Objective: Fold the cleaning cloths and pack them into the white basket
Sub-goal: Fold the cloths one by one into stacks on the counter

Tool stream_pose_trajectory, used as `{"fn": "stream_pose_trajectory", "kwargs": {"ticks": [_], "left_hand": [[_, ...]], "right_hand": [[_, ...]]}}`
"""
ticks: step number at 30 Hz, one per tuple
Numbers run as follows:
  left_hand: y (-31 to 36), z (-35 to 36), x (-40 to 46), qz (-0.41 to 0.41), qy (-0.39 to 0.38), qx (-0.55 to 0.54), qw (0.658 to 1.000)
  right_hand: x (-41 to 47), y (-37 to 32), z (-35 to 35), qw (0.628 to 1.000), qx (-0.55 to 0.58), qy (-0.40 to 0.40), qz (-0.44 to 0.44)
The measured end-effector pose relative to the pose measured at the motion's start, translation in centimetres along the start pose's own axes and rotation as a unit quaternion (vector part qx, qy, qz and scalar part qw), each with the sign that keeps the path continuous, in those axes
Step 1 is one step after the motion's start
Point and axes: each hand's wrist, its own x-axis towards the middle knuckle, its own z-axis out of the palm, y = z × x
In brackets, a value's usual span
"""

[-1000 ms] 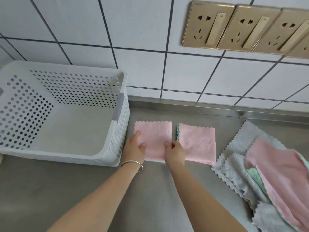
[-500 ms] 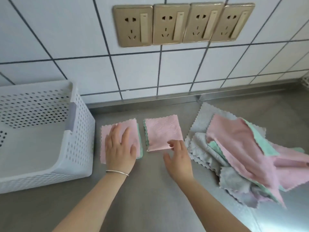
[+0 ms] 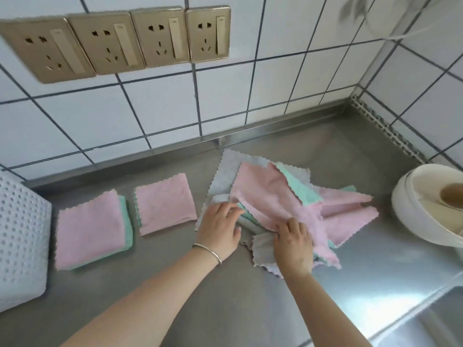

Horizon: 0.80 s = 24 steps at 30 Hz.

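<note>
Both my hands are on the heap of loose cloths, pink, mint and grey with scalloped edges, on the steel worktop. My left hand pinches a fold at its near-left edge; my right hand presses flat, fingers spread, on its near side. Left of the heap lie two folded pink cloths, then the white basket.
</note>
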Motion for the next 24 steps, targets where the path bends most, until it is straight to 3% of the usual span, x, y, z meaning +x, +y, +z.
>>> {"fn": "stream_pose_trajectory", "kwargs": {"ticks": [3,6,11,14,17,19,21,24], "left_hand": [[1.5,0.2,2.0,0.034,-0.046,0.006,0.998],[3.2,-0.1,3.3,0.097,-0.079,0.021,0.992],[3.2,-3.4,3.5,0.128,-0.008,-0.012,0.992],[1.4,-7.1,2.5,0.086,0.004,-0.062,0.994],[0.4,-11.5,0.9,0.045,0.024,-0.104,0.993],[-0.2,-15.0,-0.4,0.028,0.045,-0.141,0.989],[-0.9,-18.2,-1.4,0.009,0.07,-0.173,0.982],[-2.0,-22.5,-3.1,-0.012,0.106,-0.18,0.978]], "right_hand": [[0.3,0.9,-0.3,0.998,0.018,0.046,-0.045],[0.4,1.8,-1.6,0.973,0.089,0.135,-0.166],[1.2,2.1,-7.0,0.932,0.141,0.181,-0.28],[2.1,2.5,-10.3,0.94,0.101,0.088,-0.314],[2.8,2.4,-13.7,0.963,0.028,-0.001,-0.267],[3.1,2.1,-16.2,0.971,0.075,-0.046,-0.223],[3.2,1.8,-18.7,0.971,0.131,-0.037,-0.199],[2.9,0.0,-21.2,0.943,0.284,-0.042,-0.167]]}}
